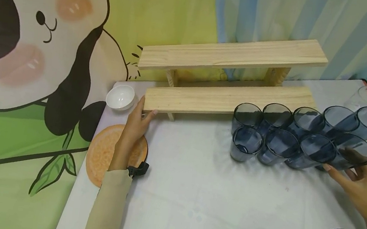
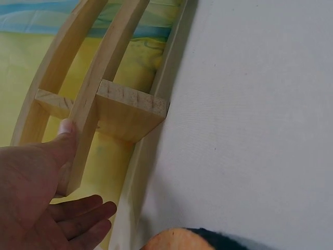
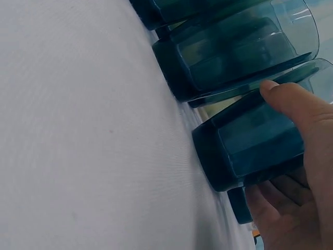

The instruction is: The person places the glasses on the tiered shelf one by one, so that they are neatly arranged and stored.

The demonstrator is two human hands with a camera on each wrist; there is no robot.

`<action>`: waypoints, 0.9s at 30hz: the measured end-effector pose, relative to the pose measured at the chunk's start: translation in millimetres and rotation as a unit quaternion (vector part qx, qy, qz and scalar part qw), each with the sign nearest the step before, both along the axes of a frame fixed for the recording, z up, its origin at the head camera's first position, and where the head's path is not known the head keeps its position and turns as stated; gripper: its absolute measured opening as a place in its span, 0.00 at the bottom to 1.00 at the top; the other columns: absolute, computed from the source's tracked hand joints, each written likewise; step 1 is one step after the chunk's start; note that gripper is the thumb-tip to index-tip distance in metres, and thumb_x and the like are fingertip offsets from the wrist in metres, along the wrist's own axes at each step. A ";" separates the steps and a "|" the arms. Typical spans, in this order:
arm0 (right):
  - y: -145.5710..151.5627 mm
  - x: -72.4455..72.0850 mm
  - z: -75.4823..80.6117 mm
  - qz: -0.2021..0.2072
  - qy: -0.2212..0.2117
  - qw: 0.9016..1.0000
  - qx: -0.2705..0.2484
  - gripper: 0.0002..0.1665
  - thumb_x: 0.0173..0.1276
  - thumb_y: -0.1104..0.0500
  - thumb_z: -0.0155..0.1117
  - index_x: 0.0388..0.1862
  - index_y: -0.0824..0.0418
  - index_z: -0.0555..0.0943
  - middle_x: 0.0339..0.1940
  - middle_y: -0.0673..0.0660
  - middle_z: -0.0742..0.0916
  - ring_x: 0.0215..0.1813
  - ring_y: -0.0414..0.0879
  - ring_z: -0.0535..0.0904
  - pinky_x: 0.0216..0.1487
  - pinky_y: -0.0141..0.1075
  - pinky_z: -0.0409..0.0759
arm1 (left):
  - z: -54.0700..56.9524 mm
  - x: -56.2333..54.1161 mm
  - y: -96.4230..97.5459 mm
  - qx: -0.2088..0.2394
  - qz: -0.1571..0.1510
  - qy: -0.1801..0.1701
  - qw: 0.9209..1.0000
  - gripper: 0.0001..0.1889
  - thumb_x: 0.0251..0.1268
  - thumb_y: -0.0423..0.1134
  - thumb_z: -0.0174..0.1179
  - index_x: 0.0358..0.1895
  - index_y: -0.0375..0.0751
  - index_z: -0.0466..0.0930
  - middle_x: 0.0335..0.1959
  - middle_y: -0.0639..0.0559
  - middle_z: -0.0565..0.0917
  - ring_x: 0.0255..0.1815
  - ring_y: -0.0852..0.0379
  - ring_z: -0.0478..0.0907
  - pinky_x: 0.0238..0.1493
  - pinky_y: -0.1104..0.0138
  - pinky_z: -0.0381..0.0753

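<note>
My left hand (image 1: 135, 124) holds the left end of the lower board of a two-tier wooden shelf (image 1: 206, 99). In the left wrist view its thumb (image 2: 66, 130) presses on the board, with several fingers stretched out past the end. On the right, my right hand (image 1: 365, 186) grips a blue-tinted drinking glass (image 1: 352, 148) at the right end of the front row. The right wrist view shows thumb and fingers on opposite sides of this glass (image 3: 255, 140), which tilts slightly against its neighbour (image 3: 229, 62). Several matching glasses (image 1: 246, 145) stand upright in two close rows before the shelf.
A clear glass (image 1: 365, 98) stands behind the blue ones at the far right. White bowls (image 1: 120, 98) sit left of the shelf. A round orange-brown board (image 1: 101, 154) lies partly under my left forearm. Behind the white-covered table (image 1: 211, 194) hangs a printed curtain (image 1: 182, 11).
</note>
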State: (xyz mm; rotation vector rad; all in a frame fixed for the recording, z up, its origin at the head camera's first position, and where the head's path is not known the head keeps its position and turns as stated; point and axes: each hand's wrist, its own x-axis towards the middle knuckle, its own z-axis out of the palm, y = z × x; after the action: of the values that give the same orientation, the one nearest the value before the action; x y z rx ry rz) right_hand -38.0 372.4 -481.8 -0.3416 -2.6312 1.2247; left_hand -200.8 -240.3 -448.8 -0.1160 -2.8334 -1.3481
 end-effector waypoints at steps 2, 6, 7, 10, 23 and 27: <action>-0.2 0.2 -1.7 -0.007 0.001 1.000 0.006 0.48 0.76 0.58 0.69 0.87 0.46 0.57 0.86 0.62 0.63 0.88 0.45 0.53 0.83 0.36 0.55 | -0.4 0.0 0.1 0.000 0.002 -0.001 1.000 0.45 0.80 0.61 0.56 0.89 0.56 0.41 0.87 0.45 0.55 0.85 0.41 0.57 0.80 0.43 0.61; -0.6 1.0 -3.1 -0.025 0.001 1.000 0.015 0.45 0.77 0.57 0.68 0.87 0.47 0.60 0.86 0.58 0.65 0.86 0.39 0.55 0.79 0.27 0.58 | -0.2 -0.1 1.0 -0.003 0.007 -0.004 1.000 0.45 0.80 0.62 0.55 0.89 0.58 0.40 0.87 0.46 0.54 0.86 0.42 0.54 0.82 0.43 0.57; -0.6 1.0 -3.2 -0.028 0.002 0.999 0.014 0.44 0.77 0.57 0.68 0.86 0.47 0.60 0.86 0.57 0.65 0.86 0.38 0.56 0.78 0.26 0.59 | 0.0 0.1 1.2 -0.004 0.008 -0.004 1.000 0.45 0.80 0.62 0.55 0.89 0.58 0.41 0.87 0.46 0.54 0.86 0.42 0.53 0.82 0.43 0.57; -1.5 1.9 -2.8 -0.037 0.003 0.999 0.009 0.43 0.78 0.58 0.68 0.86 0.46 0.62 0.85 0.54 0.66 0.85 0.34 0.56 0.76 0.22 0.59 | -0.2 0.7 0.9 -0.007 0.009 -0.006 1.000 0.45 0.80 0.62 0.55 0.88 0.59 0.40 0.87 0.45 0.55 0.85 0.41 0.55 0.81 0.43 0.59; 2.3 7.5 -4.7 -0.050 0.023 0.998 -0.005 0.42 0.76 0.62 0.68 0.85 0.48 0.64 0.84 0.52 0.68 0.81 0.29 0.60 0.77 0.23 0.57 | -2.0 1.3 0.0 -0.004 0.009 -0.016 1.000 0.45 0.80 0.62 0.55 0.88 0.61 0.39 0.87 0.44 0.55 0.84 0.40 0.58 0.79 0.43 0.64; 1.8 8.8 -4.0 -0.039 0.047 0.998 -0.010 0.41 0.76 0.65 0.68 0.83 0.52 0.66 0.80 0.50 0.72 0.80 0.30 0.63 0.74 0.19 0.60 | -0.8 1.6 -1.3 -0.003 0.005 -0.012 1.000 0.45 0.80 0.61 0.55 0.88 0.60 0.39 0.86 0.43 0.56 0.84 0.39 0.59 0.78 0.44 0.65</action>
State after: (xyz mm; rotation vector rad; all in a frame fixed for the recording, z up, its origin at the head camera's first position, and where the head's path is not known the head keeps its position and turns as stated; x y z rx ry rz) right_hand -29.2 374.2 -485.8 -0.3773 -2.5033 1.2110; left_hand -199.3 -241.6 -449.6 -0.0859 -2.8537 -1.3485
